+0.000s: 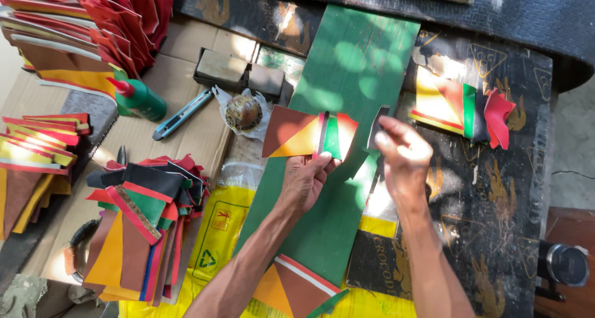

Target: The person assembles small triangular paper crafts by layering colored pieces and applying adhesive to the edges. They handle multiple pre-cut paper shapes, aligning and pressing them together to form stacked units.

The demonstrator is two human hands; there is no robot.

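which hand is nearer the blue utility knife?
Left. The left hand holds the patchwork piece just right of the blue utility knife; the right hand, pinching a dark strip, is farther right across the green board.

Both forearms bare, no sleeves or jewellery.

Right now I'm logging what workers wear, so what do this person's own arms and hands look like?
Both forearms are bare as far as the frame shows: no sleeves or gloves. The left hand and right hand show no rings, watch or bracelets on the sides visible.
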